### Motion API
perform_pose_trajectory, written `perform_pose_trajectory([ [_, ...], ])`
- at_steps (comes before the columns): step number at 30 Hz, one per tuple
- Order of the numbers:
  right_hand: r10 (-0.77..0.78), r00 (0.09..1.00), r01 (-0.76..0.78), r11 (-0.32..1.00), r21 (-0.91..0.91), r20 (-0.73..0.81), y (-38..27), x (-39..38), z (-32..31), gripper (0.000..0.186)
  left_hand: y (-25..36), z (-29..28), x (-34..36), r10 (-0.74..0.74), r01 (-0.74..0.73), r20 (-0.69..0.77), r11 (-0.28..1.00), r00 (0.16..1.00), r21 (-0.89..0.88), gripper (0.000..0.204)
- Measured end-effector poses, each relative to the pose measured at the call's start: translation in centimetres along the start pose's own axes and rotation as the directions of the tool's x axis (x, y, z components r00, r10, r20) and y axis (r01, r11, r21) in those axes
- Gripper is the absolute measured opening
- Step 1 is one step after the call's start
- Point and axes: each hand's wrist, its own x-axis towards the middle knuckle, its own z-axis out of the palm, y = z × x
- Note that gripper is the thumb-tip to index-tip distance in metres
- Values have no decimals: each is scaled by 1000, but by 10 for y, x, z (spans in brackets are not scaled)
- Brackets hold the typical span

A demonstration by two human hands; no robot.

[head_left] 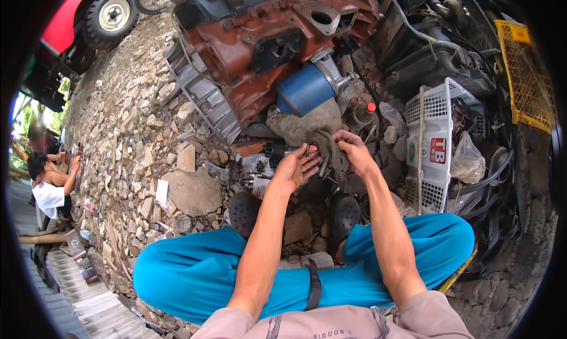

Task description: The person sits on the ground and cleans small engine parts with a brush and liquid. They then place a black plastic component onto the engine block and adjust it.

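Note:
Over the ground between my feet, my left hand (297,167) is turned partly palm up. Its thumb and fingertips close on a small dark piece too small to name, beside a grey-green rag (332,160). My right hand (356,154) pinches the upper right part of that rag, which hangs in folds between both hands. Just beyond them, a blue oil filter (302,92) is fixed to the side of a reddish-brown engine block (236,64). Another greyish cloth (301,125) lies beneath the filter.
A bottle with a red cap (361,115) stands right of the filter. Farther right are a white plastic crate (426,182), a clear plastic bag (469,159) and a yellow crate (525,73). A flat stone (190,192) lies left among rubble. Another person (50,188) sits far left.

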Motion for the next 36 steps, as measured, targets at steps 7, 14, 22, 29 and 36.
perform_pose_trajectory([
  [7, -208, 975, 202, 713, -671, 73, 2, -9, 44, 36, -1, -1, 7, -14, 13, -40, 999, 999, -34, 29],
  [14, -387, 895, 356, 320, -878, 221, 8, -14, 54, 33, -6, -3, 6, 81, -78, -77, 996, 994, 38, 29],
  [22, -564, 810, 337, 669, -663, -158, 18, 2, 10, 23, 13, 9, -12, 229, -227, -1, 963, 973, 145, 26],
  [29, -557, 830, 451, 701, -552, -30, 8, -4, 43, 26, 21, 7, -14, 270, -263, -32, 954, 962, 146, 24],
  [36, -598, 799, 380, 580, -721, -60, 25, -8, 68, 18, 8, 20, -15, 314, -304, -73, 945, 947, 120, 22],
])
